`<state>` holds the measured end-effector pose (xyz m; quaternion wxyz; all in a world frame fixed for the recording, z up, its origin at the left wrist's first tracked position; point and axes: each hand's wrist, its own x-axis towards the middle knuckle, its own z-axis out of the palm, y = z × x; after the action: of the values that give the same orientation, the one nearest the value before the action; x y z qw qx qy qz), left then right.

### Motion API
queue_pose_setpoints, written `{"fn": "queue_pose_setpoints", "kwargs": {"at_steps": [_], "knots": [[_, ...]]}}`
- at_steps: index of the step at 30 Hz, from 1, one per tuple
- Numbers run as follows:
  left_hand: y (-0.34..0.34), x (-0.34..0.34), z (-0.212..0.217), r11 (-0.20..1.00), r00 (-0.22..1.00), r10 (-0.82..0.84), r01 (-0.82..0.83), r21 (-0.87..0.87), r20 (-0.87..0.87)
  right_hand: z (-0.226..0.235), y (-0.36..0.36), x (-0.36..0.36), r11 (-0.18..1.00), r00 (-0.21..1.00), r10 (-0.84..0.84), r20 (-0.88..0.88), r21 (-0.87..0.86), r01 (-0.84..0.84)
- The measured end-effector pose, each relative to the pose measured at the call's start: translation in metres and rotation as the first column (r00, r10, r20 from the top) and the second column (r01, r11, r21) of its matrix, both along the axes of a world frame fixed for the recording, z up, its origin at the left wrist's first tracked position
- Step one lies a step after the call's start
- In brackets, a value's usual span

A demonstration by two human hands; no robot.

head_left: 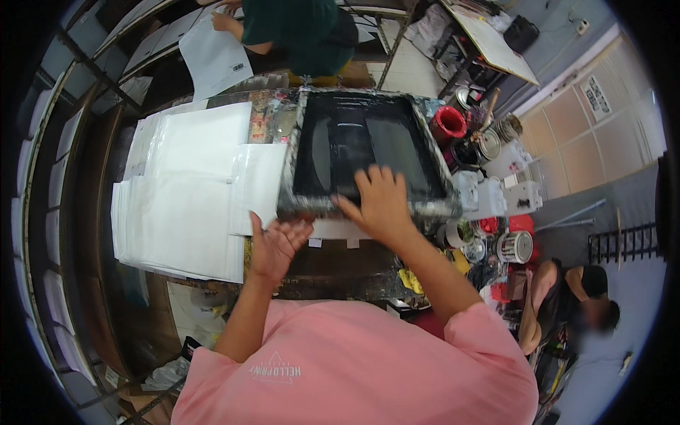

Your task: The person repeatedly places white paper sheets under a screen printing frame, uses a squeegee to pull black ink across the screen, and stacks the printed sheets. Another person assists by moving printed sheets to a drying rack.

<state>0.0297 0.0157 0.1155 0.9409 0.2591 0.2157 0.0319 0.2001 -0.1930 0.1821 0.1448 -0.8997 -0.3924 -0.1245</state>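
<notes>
Fingers point(368, 185) of my right hand point(381, 205) lie spread flat on the near edge of the black screen frame point(365, 149) at mid-worktable point(333, 265). My left hand point(276, 244) hovers open just beside it. White bags point(184, 191) cover the worktable's left side; ink tins point(513, 246) crowd its right edge.

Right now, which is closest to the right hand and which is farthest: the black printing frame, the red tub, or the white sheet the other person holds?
1. Black printing frame: the right hand rests on its near edge.
2. Red tub: off to the right, past the frame's corner.
3. White sheet: far away at the top left, in another person's hand.
</notes>
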Motion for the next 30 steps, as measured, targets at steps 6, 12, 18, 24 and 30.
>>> {"fn": "queue_pose_setpoints", "kwargs": {"at_steps": [6,12,18,24,30], "knots": [[0.024,0.045,0.008,0.494,0.991,-0.133,0.046,0.868,0.023,0.08,0.034,0.071,0.984,0.969,-0.056,0.242,0.176,0.012],[0.028,-0.035,-0.114,-0.578,0.725,0.371,0.669,0.468,-0.58,0.102,0.042,0.089,0.983,0.978,-0.07,0.197,0.183,0.034],[0.024,-0.055,-0.141,-0.599,0.781,0.302,0.602,0.528,-0.547,0.116,0.048,0.102,0.981,0.976,-0.105,0.189,0.18,0.07],[0.022,-0.015,-0.089,-0.527,0.945,0.262,0.31,0.791,-0.196,0.111,0.048,0.104,0.985,0.974,-0.082,0.21,0.166,0.048],[0.074,0.028,-0.045,-0.511,0.903,0.41,0.109,0.853,0.13,0.097,0.044,0.098,0.981,0.971,-0.082,0.224,0.192,0.039]]}}
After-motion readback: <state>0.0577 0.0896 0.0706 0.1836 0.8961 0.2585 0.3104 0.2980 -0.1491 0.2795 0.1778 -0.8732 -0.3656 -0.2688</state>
